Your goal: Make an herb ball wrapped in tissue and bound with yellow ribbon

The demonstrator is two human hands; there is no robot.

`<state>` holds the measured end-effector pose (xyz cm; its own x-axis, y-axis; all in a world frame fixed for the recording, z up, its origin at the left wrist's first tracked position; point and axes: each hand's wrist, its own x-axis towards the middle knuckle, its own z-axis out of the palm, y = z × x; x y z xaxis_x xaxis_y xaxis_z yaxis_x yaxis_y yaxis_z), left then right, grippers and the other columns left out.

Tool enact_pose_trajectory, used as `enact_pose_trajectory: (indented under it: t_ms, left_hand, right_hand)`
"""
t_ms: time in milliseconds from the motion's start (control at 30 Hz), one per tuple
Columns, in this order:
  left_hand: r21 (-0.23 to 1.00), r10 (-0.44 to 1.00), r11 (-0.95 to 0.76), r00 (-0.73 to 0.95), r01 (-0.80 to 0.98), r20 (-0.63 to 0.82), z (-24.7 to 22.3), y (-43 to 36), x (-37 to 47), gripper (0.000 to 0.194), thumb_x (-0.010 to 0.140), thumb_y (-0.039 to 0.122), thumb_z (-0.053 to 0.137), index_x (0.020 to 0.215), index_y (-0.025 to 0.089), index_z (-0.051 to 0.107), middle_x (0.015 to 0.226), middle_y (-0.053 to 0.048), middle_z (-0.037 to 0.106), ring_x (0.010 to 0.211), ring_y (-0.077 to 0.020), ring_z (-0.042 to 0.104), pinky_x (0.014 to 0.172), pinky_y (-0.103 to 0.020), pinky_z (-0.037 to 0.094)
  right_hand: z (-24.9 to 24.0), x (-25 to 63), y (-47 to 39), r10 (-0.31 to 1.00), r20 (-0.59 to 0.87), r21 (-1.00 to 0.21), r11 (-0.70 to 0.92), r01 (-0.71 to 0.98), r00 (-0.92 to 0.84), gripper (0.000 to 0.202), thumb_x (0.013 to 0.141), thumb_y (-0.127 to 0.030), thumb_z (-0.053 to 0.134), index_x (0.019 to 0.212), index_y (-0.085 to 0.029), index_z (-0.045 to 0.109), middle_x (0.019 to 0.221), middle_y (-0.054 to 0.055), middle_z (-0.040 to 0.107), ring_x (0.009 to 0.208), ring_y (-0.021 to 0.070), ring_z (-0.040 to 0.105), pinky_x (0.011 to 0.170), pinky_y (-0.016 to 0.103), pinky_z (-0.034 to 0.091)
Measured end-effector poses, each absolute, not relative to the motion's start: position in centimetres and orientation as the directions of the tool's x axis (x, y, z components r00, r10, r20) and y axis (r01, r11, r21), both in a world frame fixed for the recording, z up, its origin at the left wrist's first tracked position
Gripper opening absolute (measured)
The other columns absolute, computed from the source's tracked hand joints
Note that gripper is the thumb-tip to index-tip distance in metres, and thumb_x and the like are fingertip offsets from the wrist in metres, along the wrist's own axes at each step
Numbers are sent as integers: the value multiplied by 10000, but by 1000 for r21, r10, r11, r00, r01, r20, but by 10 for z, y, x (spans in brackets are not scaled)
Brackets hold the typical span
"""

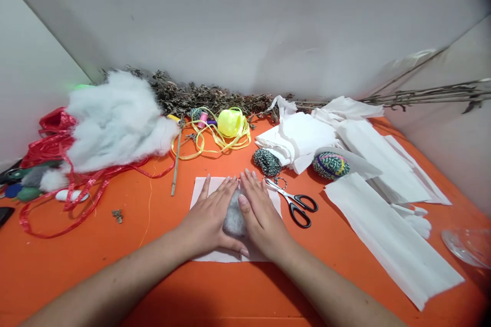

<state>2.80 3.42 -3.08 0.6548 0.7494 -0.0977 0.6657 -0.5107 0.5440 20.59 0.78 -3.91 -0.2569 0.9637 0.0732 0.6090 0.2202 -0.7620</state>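
Observation:
A white square of paper or cloth [200, 191] lies flat on the orange table [126, 265], and a grey fluffy wad [235, 218] rests on its middle. My left hand [213, 217] lies along the wad's left side, fingers stretched forward and thumb near its lower edge. Against the wad's right side is my right hand [263, 214], its fingers extended and its thumb over the wad. Both hands cup the wad between them without closing round it. Just right of my right hand are black-handled scissors [293, 202].
White fluffy stuffing [115, 122] and red ribbon [102, 189] occupy the left. Yellow ribbon [230, 125], a stick [176, 163] and dried plants [207, 97] lie behind. White sheets [391, 235], wound cord [330, 165] and a clear dish [466, 245] are right.

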Motion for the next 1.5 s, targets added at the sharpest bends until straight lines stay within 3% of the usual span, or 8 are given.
enact_pose_trajectory:
  t_ms: [300, 400, 667, 867, 1033, 1200, 1367, 1500]
  left_hand:
    - [468, 739, -587, 673, 661, -25, -43, 26, 38, 990, 734, 358, 729, 1529, 89, 205, 1582, -216, 323, 1502, -272, 231, 1244, -519, 102]
    - [441, 743, -595, 669, 672, -18, -48, 24, 39, 974, 739, 309, 701, 1533, 87, 182, 1588, -219, 305, 1504, -269, 224, 1243, -510, 134]
    - [630, 792, -472, 610, 616, -3, -52, 26, 32, 1613, 477, 706, 819, 1497, 120, -285, 1596, -340, 109, 1490, -418, 146, 1164, -627, 276]
    - [563, 821, -498, 567, 659, 62, -66, 24, 31, 1446, 589, 841, 586, 1469, 188, -357, 1617, -314, 9, 1495, -425, 57, 1177, -619, 239]
    - [529, 795, -546, 602, 650, 81, -65, 24, 33, 1273, 669, 877, 331, 1507, 138, -280, 1617, -312, 45, 1509, -385, 55, 1204, -589, 185]
    - [573, 807, -508, 588, 643, 57, -58, 25, 32, 1258, 676, 887, 314, 1542, 112, -169, 1614, -304, 112, 1511, -372, 86, 1208, -580, 185]
    - [585, 800, -505, 598, 635, 42, -50, 25, 30, 1346, 603, 873, 542, 1558, 178, -102, 1620, -273, 153, 1498, -387, 157, 1199, -590, 220]
    - [555, 779, -524, 627, 646, 5, -45, 26, 33, 1219, 674, 715, 699, 1563, 204, 41, 1587, -218, 314, 1481, -358, 252, 1215, -586, 194]
  right_hand:
    - [-44, 196, 13, 946, 46, -723, 252, 644, -320, 590, 1050, -450, 250, 1547, -132, 269, 1609, 120, 264, 1512, 219, 175, 1237, 540, 103]
    - [-44, 193, 12, 944, 42, -671, 268, 691, -326, 608, 1047, -446, 258, 1548, -102, 253, 1606, 149, 255, 1510, 236, 183, 1231, 555, 114]
    - [-42, 193, 13, 942, 40, -632, 282, 722, -332, 585, 1050, -411, 247, 1561, -129, 223, 1606, 133, 255, 1506, 239, 193, 1232, 547, 132]
    - [-42, 186, 18, 939, -56, -484, 272, 832, -340, 548, 1025, -319, 292, 1522, -93, 335, 1568, 153, 329, 1485, 263, 257, 1226, 549, 158]
    - [-43, 180, 18, 924, -107, -409, 296, 863, -368, 584, 989, -254, 341, 1525, -27, 291, 1595, 167, 233, 1506, 282, 165, 1241, 520, 120]
    - [-42, 186, 16, 938, -45, -581, 255, 773, -343, 569, 1016, -316, 332, 1537, -91, 290, 1599, 142, 259, 1508, 250, 182, 1237, 533, 113]
    - [-34, 200, 10, 993, 43, -913, 83, 399, -107, 548, 1045, -491, 257, 1536, -256, 315, 1612, 40, 281, 1506, 187, 198, 1244, 498, 121]
    - [-28, 200, 5, 1000, -29, -969, -30, 243, 5, 600, 1023, -568, 226, 1547, -282, 282, 1622, 6, 266, 1509, 185, 186, 1236, 436, 208]
